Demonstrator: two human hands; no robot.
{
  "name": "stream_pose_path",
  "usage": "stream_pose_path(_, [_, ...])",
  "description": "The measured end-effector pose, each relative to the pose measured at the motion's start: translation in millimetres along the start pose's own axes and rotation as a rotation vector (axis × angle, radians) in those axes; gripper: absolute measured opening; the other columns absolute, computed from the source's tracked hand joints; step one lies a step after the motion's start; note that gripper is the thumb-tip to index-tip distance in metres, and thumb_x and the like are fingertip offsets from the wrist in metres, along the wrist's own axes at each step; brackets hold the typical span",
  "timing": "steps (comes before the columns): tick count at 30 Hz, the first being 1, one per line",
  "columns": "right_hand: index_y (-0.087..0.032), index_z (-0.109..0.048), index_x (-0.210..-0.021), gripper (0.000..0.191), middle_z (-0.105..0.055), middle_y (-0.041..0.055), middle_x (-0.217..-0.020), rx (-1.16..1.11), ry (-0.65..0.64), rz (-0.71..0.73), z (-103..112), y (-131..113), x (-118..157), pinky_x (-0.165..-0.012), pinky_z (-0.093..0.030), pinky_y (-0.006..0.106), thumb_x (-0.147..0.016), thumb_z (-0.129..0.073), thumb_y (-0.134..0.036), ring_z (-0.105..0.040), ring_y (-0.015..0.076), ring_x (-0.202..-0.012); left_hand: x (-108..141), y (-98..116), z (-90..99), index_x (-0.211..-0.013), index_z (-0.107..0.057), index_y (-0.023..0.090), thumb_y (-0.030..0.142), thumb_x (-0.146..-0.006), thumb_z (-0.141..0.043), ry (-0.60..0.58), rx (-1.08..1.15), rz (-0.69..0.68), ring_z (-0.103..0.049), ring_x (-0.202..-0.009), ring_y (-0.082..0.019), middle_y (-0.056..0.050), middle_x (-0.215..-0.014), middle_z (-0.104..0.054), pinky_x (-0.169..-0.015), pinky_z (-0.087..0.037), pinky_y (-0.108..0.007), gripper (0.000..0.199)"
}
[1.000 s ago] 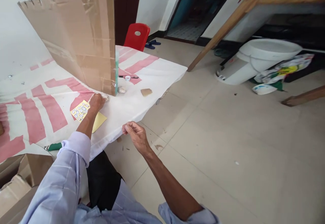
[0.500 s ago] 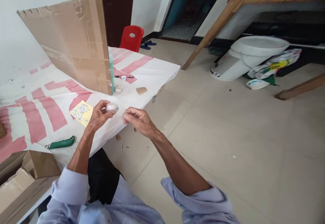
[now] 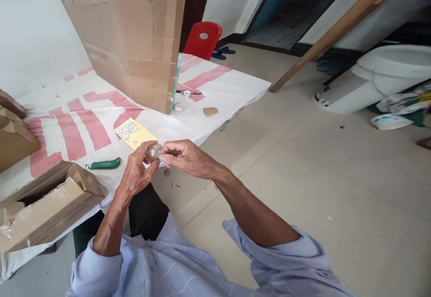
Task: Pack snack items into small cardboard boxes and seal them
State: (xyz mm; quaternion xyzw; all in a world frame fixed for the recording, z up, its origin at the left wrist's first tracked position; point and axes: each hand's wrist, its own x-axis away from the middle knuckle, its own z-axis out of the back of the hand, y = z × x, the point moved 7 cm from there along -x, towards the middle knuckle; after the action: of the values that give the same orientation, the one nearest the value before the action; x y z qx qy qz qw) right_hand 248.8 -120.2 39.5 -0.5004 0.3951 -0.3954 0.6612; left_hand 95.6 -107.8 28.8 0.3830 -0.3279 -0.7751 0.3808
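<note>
My left hand (image 3: 136, 171) is closed around a small round, clear, shiny object (image 3: 154, 152), gripping it between thumb and fingers over the table's front edge. From the right, my right hand (image 3: 185, 157) comes up to it, with thumb and forefinger pinched at the object's right side. Whatever those fingertips hold is too small to make out. Just behind my left hand lies a yellow sheet (image 3: 143, 134) with several small outlined labels. A green-handled cutter (image 3: 105, 164) rests on the cloth to the left.
A large cardboard sheet (image 3: 131, 41) stands upright on the table (image 3: 235, 79). Near its corner are a small clear round piece (image 3: 178, 107), a pen (image 3: 195, 92) and a cardboard scrap (image 3: 210, 112). An open carton (image 3: 57, 211) sits at the left front. A red chair (image 3: 202, 41) stands behind.
My hands have come together: the right fingertips now meet the clear round object in my left hand. The view has swung left, showing more of the cartons.
</note>
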Motion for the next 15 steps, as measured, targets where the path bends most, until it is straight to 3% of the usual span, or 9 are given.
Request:
stream_pose_path(4, [-0.022, -0.060, -0.072, 0.024, -0.055, -0.0029, -0.069, 0.010, -0.058, -0.016, -13.7, -3.2, -6.7, -0.057, -0.039, 0.026, -0.088, -0.068, -0.038, -0.048, 0.0121, -0.063, 18.6, 0.2, 16.5, -0.143, -0.068, 0.022, 0.023, -0.092, -0.065, -0.005, 0.032, 0.027, -0.070, -0.095, -0.020, -0.009, -0.126, -0.078, -0.085, -0.055, -0.033, 0.051])
stream_pose_path(8, [-0.022, -0.061, -0.074, 0.024, -0.057, -0.0029, -0.069, 0.065, -0.114, -0.006, -26.4, -10.4, -12.6, -0.057, -0.037, 0.026, -0.090, -0.067, -0.038, -0.049, 0.0123, -0.063, 28.4, -4.9, 29.5, -0.137, -0.074, 0.023, 0.045, -0.101, -0.068, 0.022, 0.124, 0.103, -0.072, -0.102, -0.025, -0.009, -0.128, -0.078, -0.089, -0.056, -0.037, 0.043])
stream_pose_path(15, [-0.022, -0.054, -0.064, 0.028, -0.053, -0.0040, -0.059, 0.429, -0.075, 0.085, -36.9, -19.5, -26.3, -0.057, -0.025, 0.029, -0.091, -0.063, -0.022, -0.042, 0.0114, -0.057, 29.6, -27.2, 29.4, -0.117, -0.077, 0.021, 0.063, -0.100, -0.071, 0.123, 0.266, 0.186, -0.067, -0.077, -0.019, -0.005, -0.094, -0.077, -0.075, -0.055, -0.033, 0.046])
